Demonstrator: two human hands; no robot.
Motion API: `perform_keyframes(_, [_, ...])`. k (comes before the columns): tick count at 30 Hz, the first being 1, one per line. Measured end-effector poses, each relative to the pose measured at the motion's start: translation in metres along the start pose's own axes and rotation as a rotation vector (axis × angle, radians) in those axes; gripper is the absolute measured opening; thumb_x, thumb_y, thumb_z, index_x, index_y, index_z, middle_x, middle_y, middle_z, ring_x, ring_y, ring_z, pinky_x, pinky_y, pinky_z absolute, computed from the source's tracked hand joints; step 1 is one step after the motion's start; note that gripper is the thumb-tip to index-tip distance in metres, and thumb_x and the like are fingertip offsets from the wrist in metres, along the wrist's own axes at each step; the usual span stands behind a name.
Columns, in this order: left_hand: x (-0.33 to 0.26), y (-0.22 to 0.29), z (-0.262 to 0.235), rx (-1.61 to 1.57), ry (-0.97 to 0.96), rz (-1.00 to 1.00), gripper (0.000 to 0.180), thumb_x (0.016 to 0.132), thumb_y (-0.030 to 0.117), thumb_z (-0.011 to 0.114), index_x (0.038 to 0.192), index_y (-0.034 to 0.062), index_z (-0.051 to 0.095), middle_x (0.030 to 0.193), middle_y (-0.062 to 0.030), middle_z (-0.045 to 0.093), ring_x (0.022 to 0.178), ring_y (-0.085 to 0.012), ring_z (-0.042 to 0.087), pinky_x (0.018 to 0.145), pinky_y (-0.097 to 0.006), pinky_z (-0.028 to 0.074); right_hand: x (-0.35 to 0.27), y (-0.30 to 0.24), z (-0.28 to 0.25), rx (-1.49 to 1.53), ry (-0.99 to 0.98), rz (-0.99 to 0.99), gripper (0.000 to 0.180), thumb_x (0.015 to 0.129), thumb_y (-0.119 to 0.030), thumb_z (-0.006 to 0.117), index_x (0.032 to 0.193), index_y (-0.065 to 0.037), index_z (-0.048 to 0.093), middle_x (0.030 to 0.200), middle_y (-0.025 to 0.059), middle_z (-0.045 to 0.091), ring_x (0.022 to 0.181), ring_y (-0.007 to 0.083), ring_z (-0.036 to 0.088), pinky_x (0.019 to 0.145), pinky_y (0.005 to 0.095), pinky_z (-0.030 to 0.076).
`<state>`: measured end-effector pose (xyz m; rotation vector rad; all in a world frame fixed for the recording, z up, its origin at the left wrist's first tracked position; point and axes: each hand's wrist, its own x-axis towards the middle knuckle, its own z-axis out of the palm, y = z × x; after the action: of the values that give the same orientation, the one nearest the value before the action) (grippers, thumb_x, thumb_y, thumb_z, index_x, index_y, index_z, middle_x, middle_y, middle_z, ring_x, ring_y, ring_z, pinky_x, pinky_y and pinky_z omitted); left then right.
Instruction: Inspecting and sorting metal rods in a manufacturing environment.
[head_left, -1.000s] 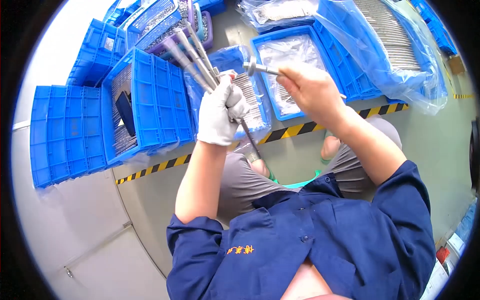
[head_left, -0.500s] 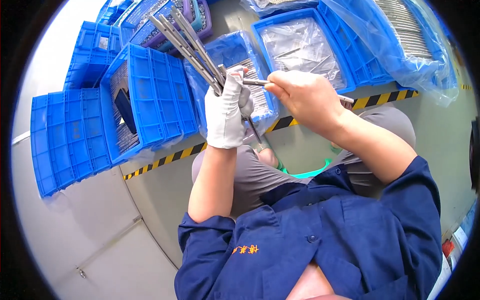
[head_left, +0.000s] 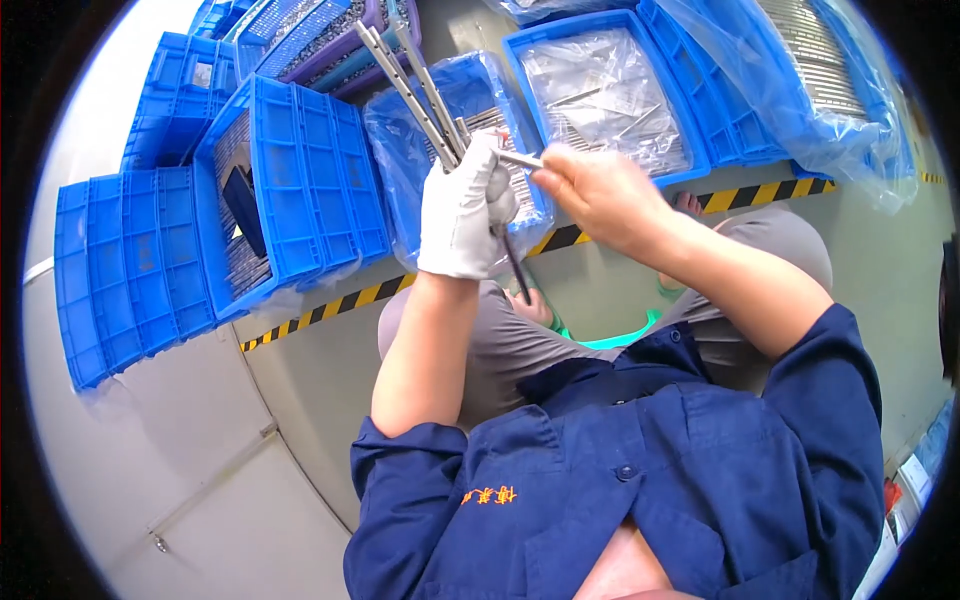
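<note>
Gloved left hand (head_left: 462,215): fingers closed around a bundle of metal rods (head_left: 412,95), held up ahead of the knees. Bare right hand (head_left: 608,193), blurred: fingers gripping a metal shaft (head_left: 520,160) that reaches to the left glove. The gap seen between them a second ago is closed; both hands now appear to work on one piece. Beyond: striped floor tape (head_left: 330,315), a blue crate (head_left: 572,28) containing plastic sheeting, a blue mesh basket (head_left: 278,40).

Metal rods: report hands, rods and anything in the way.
Left hand, gloved, closed on metal rods. Right hand, bare, closed on metal bar. Blue crate left, apart from both hands.
</note>
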<state>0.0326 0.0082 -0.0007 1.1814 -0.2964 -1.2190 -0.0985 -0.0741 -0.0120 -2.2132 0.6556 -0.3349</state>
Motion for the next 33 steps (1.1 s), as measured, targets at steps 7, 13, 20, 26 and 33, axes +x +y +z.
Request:
perform_keyframes(7, [-0.008, 0.003, -0.016, -0.158, -0.259, -0.037, 0.035, 0.086, 0.037, 0.047, 0.095, 0.0035, 0.051, 0.055, 0.0039, 0.04, 0.041, -0.0054, 0.03, 0.039, -0.021, 0.021, -0.006, -0.002, -0.017, 1.417, -0.683, 0.375, 0.028, 0.09, -0.03, 0.041, 0.089, -0.003, 0.05, 0.049, -0.0051, 0.028, 0.042, 0.0047, 0.025, 0.039, 0.0203, 0.021])
perform_keyframes(13, [-0.007, 0.0, -0.017, 0.045, -0.053, -0.148, 0.021, 0.085, 0.019, 0.051, 0.095, 0.0015, 0.051, 0.064, -0.0013, 0.049, 0.047, -0.0071, 0.038, 0.044, -0.02, 0.03, 0.002, 0.013, -0.011, 1.208, -0.231, 0.443, 0.032, 0.09, -0.03, 0.039, 0.101, -0.003, 0.052, 0.072, 0.0, 0.05, 0.061, 0.0057, 0.048, 0.051, 0.0163, 0.038])
perform_keyframes(20, [-0.005, -0.009, -0.007, 0.03, -0.104, -0.175, 0.018, 0.084, 0.017, 0.053, 0.095, 0.0034, 0.055, 0.085, -0.0074, 0.06, 0.071, -0.0127, 0.058, 0.063, -0.024, 0.047, 0.0, 0.015, -0.001, 0.959, -0.211, 0.381, 0.042, 0.09, -0.036, 0.037, 0.114, -0.004, 0.05, 0.106, 0.004, 0.052, 0.095, 0.0118, 0.046, 0.084, 0.0289, 0.037])
perform_keyframes(26, [-0.008, -0.013, -0.003, 0.065, -0.159, -0.179, 0.026, 0.083, 0.02, 0.053, 0.103, 0.0041, 0.052, 0.087, -0.0077, 0.06, 0.074, -0.0169, 0.059, 0.063, -0.027, 0.048, 0.002, 0.007, 0.009, 1.246, -0.191, 0.459, 0.044, 0.092, -0.034, 0.033, 0.124, -0.005, 0.039, 0.115, 0.0054, 0.048, 0.106, 0.0146, 0.044, 0.094, 0.0326, 0.031])
perform_keyframes(33, [-0.019, -0.01, -0.001, 0.137, -0.205, -0.14, 0.021, 0.083, 0.022, 0.053, 0.094, 0.0052, 0.051, 0.07, -0.0017, 0.053, 0.055, -0.0083, 0.046, 0.048, -0.019, 0.036, 0.003, 0.013, -0.026, 0.888, -0.456, 0.262, 0.047, 0.084, -0.03, 0.053, 0.123, -0.006, 0.042, 0.109, 0.0056, 0.053, 0.099, 0.0126, 0.046, 0.088, 0.0272, 0.035])
